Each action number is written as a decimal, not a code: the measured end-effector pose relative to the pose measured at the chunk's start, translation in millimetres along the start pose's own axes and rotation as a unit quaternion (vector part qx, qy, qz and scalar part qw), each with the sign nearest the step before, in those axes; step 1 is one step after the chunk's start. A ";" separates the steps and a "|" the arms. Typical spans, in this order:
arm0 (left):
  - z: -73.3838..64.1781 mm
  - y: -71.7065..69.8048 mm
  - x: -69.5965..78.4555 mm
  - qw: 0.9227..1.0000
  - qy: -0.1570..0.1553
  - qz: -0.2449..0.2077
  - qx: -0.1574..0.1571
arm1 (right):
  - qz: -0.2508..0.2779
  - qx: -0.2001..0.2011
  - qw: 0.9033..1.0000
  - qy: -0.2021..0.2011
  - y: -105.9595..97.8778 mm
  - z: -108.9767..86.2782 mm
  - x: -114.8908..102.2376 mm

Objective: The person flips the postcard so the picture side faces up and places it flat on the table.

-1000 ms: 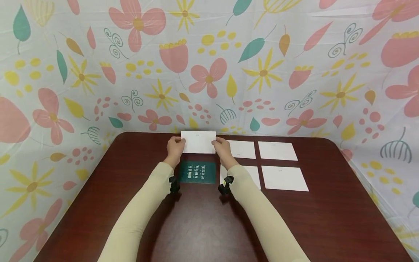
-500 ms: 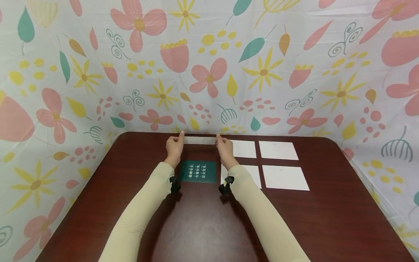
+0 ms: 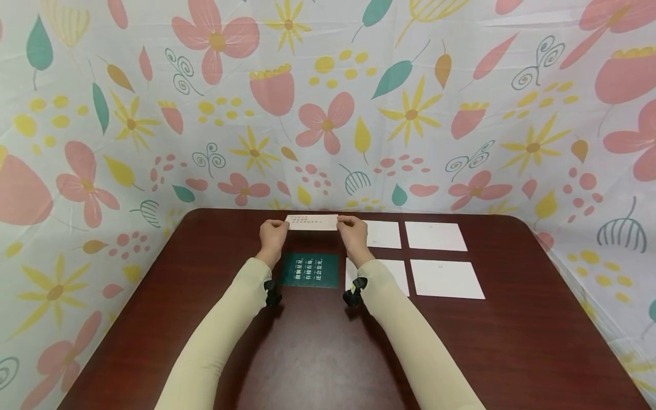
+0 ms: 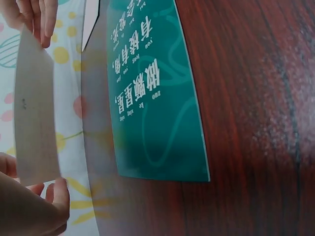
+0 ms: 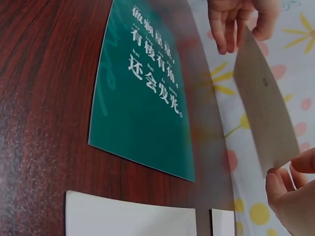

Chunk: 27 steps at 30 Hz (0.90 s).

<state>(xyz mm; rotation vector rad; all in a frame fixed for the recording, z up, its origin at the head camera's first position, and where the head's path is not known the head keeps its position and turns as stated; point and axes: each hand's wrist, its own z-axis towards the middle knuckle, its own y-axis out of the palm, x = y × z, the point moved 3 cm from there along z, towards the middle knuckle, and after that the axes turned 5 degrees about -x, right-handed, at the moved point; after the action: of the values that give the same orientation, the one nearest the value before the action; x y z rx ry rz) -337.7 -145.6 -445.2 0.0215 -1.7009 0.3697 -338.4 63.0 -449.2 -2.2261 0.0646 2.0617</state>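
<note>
A pale card (image 3: pixel 312 222) with rows of small dark print is held tilted above the far part of the table. My left hand (image 3: pixel 273 236) pinches its left end, and my right hand (image 3: pixel 352 232) pinches its right end. The left wrist view shows the card's plain underside (image 4: pixel 35 110) with one small dark mark; the right wrist view shows that side too. On the table nearer to me lies a green card (image 3: pixel 310 270) with white Chinese characters, apart from both hands.
Several white cards lie to the right in two rows, among them a back-row card (image 3: pixel 436 236) and a front-row card (image 3: pixel 447 279). My right forearm partly covers another white card (image 3: pixel 394 272). A flower-patterned cloth (image 3: pixel 328 165) hangs behind the dark red table (image 3: pixel 517 341).
The held card has turned over: its plain white face was toward me, then it appeared as a narrow strip, and now its printed face shows. Both hands keep hold of its ends.
</note>
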 end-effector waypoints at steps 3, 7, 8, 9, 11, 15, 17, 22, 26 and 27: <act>0.5 0.0 -2.8 1.000 -0.001 0.008 -0.003 | -0.002 -0.004 1.000 -0.006 0.4 0.8 1.7; 1.1 -0.3 -5.8 1.000 0.003 0.018 -0.014 | -0.014 0.002 1.000 -0.014 0.1 1.7 2.7; 1.7 -0.2 -6.6 1.000 0.005 0.021 -0.016 | -0.016 0.006 1.000 -0.015 -0.2 2.2 3.1; 2.0 -0.2 -6.9 1.000 0.007 0.022 -0.018 | -0.018 0.010 1.000 -0.016 -0.4 2.9 3.6; 3.3 0.2 -7.8 0.999 0.011 0.028 -0.021 | -0.015 0.019 1.000 -0.016 -0.8 4.1 4.6; 5.4 1.0 -9.0 0.998 0.018 0.048 -0.029 | -0.003 0.030 1.000 0.000 -1.1 6.8 7.6; 5.9 1.1 -9.3 0.997 0.019 0.060 -0.033 | 0.004 0.028 0.999 0.019 -0.8 7.2 9.0; 6.1 0.8 -10.1 0.996 0.025 0.077 -0.043 | -0.006 0.008 0.999 0.053 -0.2 7.6 11.7; 8.5 1.2 -13.3 0.995 0.023 0.082 -0.052 | -0.014 -0.013 0.998 0.059 -0.7 8.2 13.8; 9.3 1.3 -14.2 0.995 0.022 0.083 -0.055 | -0.017 -0.018 0.998 0.060 -0.9 8.4 14.4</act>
<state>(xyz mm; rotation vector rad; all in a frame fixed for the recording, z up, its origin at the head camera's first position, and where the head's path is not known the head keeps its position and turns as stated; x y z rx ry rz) -344.5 -149.5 -460.3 -0.2079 -1.6821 0.3961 -345.5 65.4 -464.1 -2.3534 -0.0006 1.9259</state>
